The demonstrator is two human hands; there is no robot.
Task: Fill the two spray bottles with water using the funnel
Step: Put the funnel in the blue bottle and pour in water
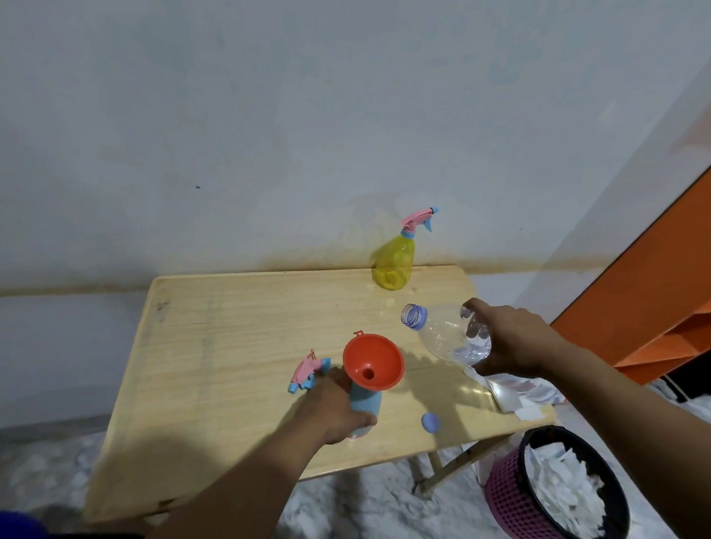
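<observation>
My left hand (333, 409) grips a blue spray bottle (366, 402) standing on the wooden table (230, 345). An orange funnel (373, 360) sits in its neck. My right hand (512, 343) holds a clear plastic water bottle (444, 333), uncapped and tilted, its mouth pointing left just above and right of the funnel; a little water lies in its lower part. The pink and blue sprayer head (308, 370) lies on the table left of the blue bottle. A yellow spray bottle (394, 262) with its sprayer on stands at the far edge.
A blue bottle cap (431, 422) lies near the table's front right. Crumpled plastic and paper (511, 391) sit at the right edge. A pink basket (555, 502) full of paper stands on the floor at right. An orange shelf (666, 320) is beyond.
</observation>
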